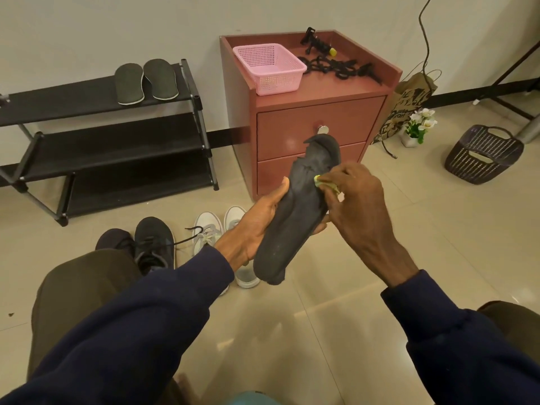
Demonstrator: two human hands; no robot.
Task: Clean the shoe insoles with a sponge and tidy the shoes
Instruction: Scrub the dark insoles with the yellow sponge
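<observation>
My left hand (257, 220) grips a worn black insole (295, 211) from below, holding it up at a slant with its torn toe end pointing away. My right hand (359, 200) pinches a small yellow-green sponge (327, 182) and presses it against the insole's upper right edge; most of the sponge is hidden by my fingers. Two grey insoles (144, 80) lie side by side on the top shelf of a black shoe rack (117, 153). A pair of black sneakers (146, 244) and a pair of white sneakers (216, 229) stand on the floor below my hands.
A reddish two-drawer cabinet (318, 118) stands behind the insole, carrying a pink plastic basket (270, 68) and black straps (336, 65). A paper bag (406, 109), a small flower pot (418, 127) and a dark basket (485, 153) sit on the tiled floor at right.
</observation>
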